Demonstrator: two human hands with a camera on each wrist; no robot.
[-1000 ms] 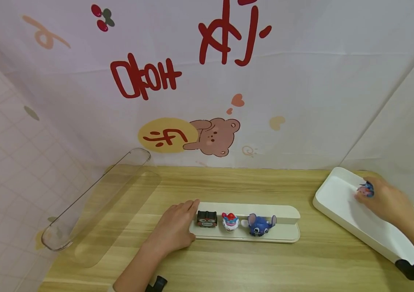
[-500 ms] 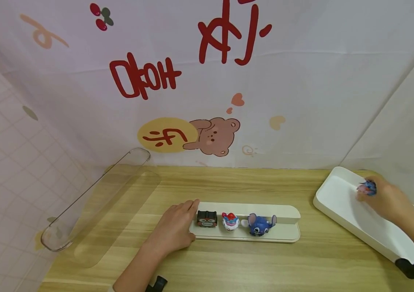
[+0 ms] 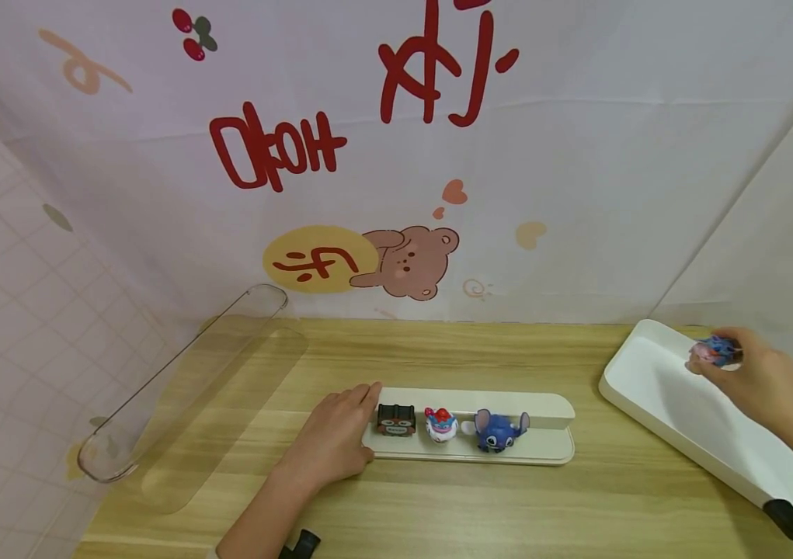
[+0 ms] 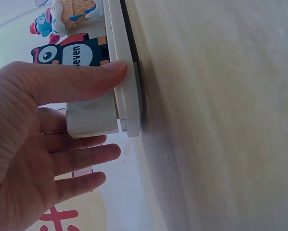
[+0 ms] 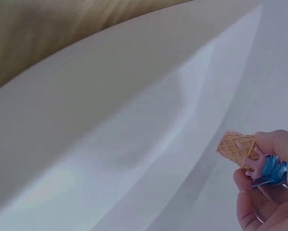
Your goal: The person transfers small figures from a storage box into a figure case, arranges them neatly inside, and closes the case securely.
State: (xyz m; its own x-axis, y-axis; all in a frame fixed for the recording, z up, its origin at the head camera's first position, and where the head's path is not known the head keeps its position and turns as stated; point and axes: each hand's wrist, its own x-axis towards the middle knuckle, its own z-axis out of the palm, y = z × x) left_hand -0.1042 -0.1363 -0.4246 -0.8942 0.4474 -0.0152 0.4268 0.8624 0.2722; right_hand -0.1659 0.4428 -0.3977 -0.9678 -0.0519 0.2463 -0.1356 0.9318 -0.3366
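At its left end, my left hand (image 3: 333,439) holds a cream stepped display stand (image 3: 543,404), thumb at the front edge and fingers behind. Along the stand's lower step sit a dark owl-like figure (image 3: 396,420) with lettering, a white figure with a red and blue top (image 3: 441,425), and a blue big-eared figurine (image 3: 498,432). My right hand (image 3: 766,380) pinches a small blue and pink figurine (image 3: 714,351) above a white tray (image 3: 669,411). In the right wrist view this figurine's waffle-cone base (image 5: 234,147) shows; the fingers partly hide its blue part.
A clear plastic cover (image 3: 193,388) stands at the left of the wooden table (image 3: 480,512). A printed white cloth (image 3: 578,194) hangs behind, with more cloth at both sides. The tray lies slanted at the right, its walls raised.
My right hand has lifted the figurine a little and moved slightly right, over the tray. The left hand and the stand keep their places.
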